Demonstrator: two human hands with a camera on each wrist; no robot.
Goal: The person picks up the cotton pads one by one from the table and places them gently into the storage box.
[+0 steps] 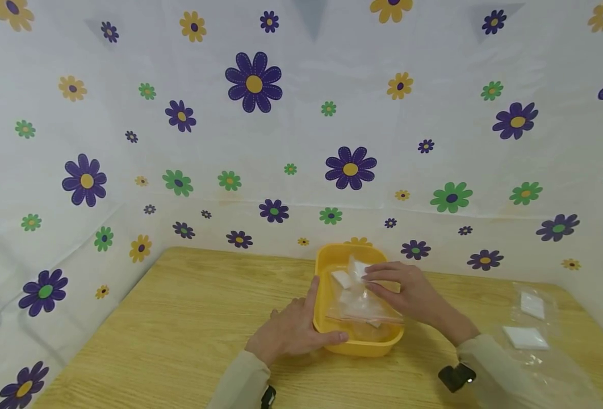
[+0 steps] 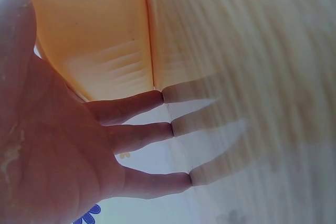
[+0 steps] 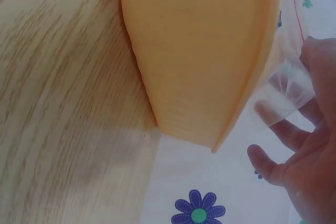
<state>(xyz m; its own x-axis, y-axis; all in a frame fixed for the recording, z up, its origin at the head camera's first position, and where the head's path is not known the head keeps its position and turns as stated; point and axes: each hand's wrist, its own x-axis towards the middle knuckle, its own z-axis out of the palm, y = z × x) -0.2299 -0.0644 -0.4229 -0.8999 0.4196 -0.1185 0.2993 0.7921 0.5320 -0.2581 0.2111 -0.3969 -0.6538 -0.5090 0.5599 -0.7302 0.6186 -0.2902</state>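
Evidently partway: your right fingers (image 1: 387, 276) pinch a bag (image 1: 359, 308) in the tub (image 1: 365, 350), your left fingers (image 1: 311, 295) spread against its side; two packets (image 1: 532, 305) on the counter (image 1: 204, 324) appear outstanding.

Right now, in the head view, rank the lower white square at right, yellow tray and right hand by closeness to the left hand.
1. Yellow tray: touching the left hand.
2. Right hand: at the tray's right side.
3. Lower white square: far right of the tray.
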